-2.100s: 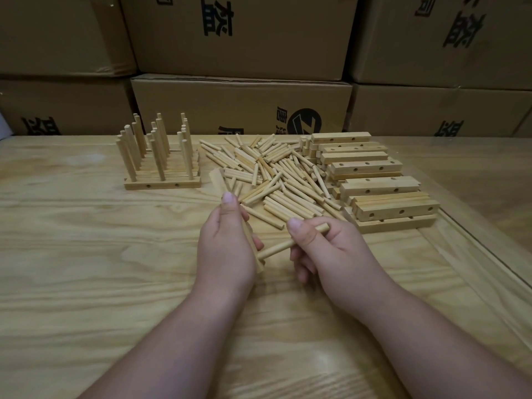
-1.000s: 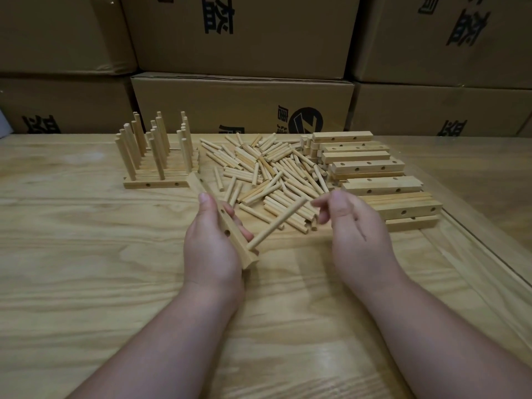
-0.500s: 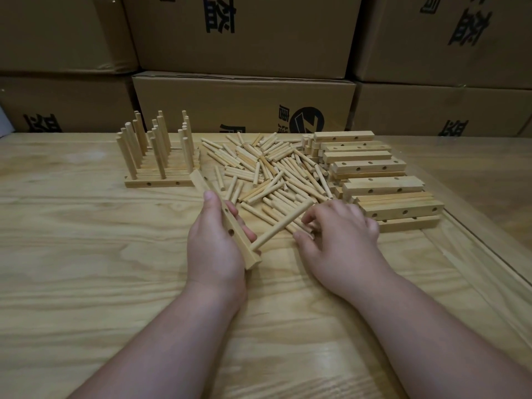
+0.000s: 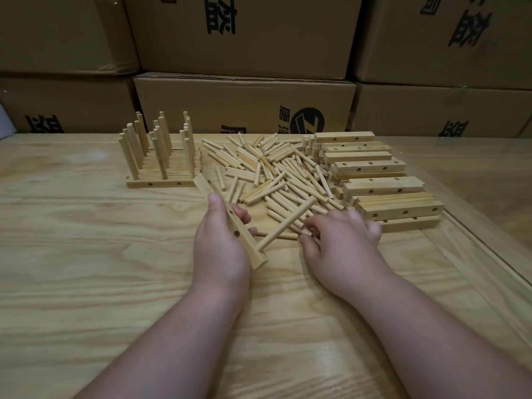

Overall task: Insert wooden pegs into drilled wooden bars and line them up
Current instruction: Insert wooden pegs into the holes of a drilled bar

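In the head view, the left hand (image 4: 221,243) grips one drilled bar (image 4: 230,223) tilted on its edge, so that the holes face to the right hand; one peg (image 4: 285,226) already stands out from its near hole, and two more holes look empty. The right hand (image 4: 342,240) lies on the near edge of the loose peg pile (image 4: 276,174), fingers curled down to pick one — if it holds a peg already, I cannot tell. The finished bars (image 4: 161,168) stand in a row at the left, about six I think, each with three upright pegs. The empty bars (image 4: 383,182) are stacked at the right, around ten visible.
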`<state>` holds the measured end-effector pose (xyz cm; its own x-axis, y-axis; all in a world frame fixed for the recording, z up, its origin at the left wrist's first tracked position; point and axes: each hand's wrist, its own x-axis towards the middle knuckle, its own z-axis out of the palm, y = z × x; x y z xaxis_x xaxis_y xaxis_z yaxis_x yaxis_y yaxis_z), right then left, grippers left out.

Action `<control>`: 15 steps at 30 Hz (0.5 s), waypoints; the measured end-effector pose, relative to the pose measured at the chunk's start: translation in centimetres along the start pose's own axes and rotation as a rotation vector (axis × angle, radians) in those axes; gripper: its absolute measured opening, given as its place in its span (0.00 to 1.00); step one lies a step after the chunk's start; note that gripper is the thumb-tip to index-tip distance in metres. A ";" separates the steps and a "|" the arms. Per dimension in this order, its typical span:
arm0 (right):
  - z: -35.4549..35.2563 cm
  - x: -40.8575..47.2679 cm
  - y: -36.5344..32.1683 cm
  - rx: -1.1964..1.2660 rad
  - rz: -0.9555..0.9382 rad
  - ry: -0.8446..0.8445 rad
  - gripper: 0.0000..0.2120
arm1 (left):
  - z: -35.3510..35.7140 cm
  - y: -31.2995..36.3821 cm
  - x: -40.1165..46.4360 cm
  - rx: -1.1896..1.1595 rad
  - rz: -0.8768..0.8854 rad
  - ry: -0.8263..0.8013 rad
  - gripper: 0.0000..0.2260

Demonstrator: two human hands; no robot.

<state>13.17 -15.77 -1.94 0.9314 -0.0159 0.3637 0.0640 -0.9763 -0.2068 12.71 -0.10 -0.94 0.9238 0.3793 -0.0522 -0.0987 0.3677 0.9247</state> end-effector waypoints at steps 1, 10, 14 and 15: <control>0.0 0.0 0.0 0.000 0.000 0.000 0.13 | 0.0 0.0 0.0 0.010 0.001 0.010 0.26; -0.7 -0.1 -0.2 0.060 0.092 0.058 0.08 | 0.0 0.0 0.1 0.101 0.037 -0.018 0.23; -0.9 -0.1 0.0 0.143 0.141 0.112 0.09 | 0.0 0.2 -0.2 0.197 0.085 -0.084 0.21; -0.9 0.0 0.1 0.170 0.147 0.125 0.08 | -0.1 0.2 -0.3 0.213 0.083 -0.101 0.21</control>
<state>12.85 -16.06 -1.18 0.8843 -0.1917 0.4258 0.0005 -0.9114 -0.4115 12.36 -0.05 -0.76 0.9489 0.3106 0.0556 -0.1060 0.1476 0.9834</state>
